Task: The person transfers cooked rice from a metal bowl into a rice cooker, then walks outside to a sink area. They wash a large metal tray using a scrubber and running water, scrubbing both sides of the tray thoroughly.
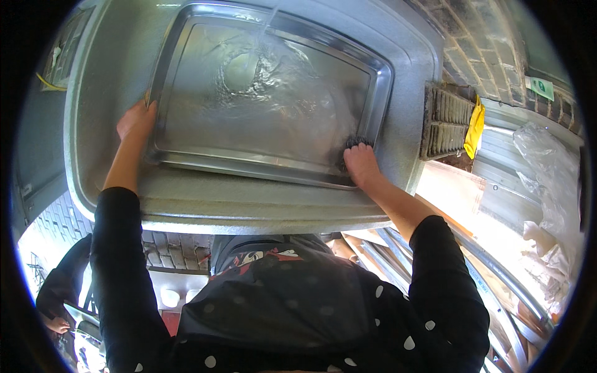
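A rectangular stainless steel tray (280, 170) lies tilted in a large grey sink basin (224, 205). Water falls from above into the tray and ripples across its bottom. My left hand (136, 119) grips the tray's left rim, its fingertips partly hidden by the edge. At the tray's lower right corner, my right hand (361, 163) is closed on a dark metal scouring pad (358, 140), which is pressed to the inside of the tray.
A brick wall (480, 46) rises at the right, with a dirty ribbed block (445, 121) and a yellow cloth or glove (475, 128) beside the basin. Plastic sheeting (545, 172) and metal strips lie further right. Another person's hand (58, 325) shows at the lower left.
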Demonstrator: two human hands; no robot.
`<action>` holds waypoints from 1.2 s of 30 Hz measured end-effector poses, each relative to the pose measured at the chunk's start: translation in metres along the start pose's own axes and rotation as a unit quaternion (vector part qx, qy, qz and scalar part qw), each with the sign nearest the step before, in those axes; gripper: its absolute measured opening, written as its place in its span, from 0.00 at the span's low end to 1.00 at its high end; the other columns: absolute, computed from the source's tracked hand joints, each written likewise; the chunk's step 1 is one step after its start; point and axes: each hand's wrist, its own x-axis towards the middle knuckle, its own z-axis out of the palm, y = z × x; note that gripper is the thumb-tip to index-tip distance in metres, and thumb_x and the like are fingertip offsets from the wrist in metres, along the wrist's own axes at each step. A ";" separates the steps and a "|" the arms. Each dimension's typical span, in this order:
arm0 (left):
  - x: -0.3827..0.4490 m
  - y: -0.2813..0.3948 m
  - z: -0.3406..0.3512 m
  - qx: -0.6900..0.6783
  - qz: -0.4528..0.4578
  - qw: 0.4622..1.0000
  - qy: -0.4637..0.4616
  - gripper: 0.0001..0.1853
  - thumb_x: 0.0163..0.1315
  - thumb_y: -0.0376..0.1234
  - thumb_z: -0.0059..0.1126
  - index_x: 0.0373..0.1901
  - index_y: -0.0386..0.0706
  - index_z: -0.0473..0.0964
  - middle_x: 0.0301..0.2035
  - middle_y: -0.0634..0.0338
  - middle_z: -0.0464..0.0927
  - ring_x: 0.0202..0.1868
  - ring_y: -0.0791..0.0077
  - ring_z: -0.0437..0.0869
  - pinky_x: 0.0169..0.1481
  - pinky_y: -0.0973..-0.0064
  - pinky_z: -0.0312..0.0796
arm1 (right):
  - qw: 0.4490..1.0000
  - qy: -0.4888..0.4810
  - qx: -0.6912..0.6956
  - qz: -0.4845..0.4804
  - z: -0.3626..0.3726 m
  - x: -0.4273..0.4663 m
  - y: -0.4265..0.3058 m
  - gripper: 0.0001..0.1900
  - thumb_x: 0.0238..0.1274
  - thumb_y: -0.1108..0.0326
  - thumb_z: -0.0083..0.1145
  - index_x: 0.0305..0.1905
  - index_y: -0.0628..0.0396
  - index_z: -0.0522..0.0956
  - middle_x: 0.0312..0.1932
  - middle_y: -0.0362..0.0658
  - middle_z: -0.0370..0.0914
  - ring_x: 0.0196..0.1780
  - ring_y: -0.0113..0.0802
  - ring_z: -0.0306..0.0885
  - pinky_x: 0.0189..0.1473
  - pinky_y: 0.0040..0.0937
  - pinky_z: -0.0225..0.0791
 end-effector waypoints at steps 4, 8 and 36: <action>-0.003 0.001 -0.003 -0.028 0.010 0.999 -0.014 0.25 0.61 0.54 0.41 0.50 0.47 0.73 0.46 0.49 0.77 0.50 0.52 0.78 0.53 0.58 0.69 | 0.970 -0.135 0.152 0.137 -0.002 -0.002 -0.025 0.08 0.47 0.71 0.54 0.35 0.57 0.74 0.35 0.54 0.78 0.43 0.51 0.76 0.44 0.47 0.68; 0.003 -0.003 0.000 -0.014 0.024 1.000 -0.003 0.25 0.62 0.53 0.41 0.50 0.47 0.73 0.47 0.49 0.77 0.51 0.52 0.78 0.53 0.58 0.69 | 0.945 -0.082 0.280 0.149 -0.013 0.016 -0.055 0.11 0.47 0.69 0.53 0.39 0.56 0.74 0.40 0.56 0.77 0.45 0.54 0.74 0.47 0.48 0.67; 0.003 0.002 0.002 0.036 0.004 0.999 -0.021 0.26 0.64 0.54 0.38 0.51 0.47 0.73 0.50 0.52 0.76 0.53 0.56 0.76 0.55 0.62 0.69 | 0.853 -0.017 0.517 -0.071 -0.100 0.129 -0.201 0.18 0.52 0.60 0.61 0.43 0.61 0.73 0.43 0.58 0.75 0.48 0.57 0.73 0.47 0.48 0.66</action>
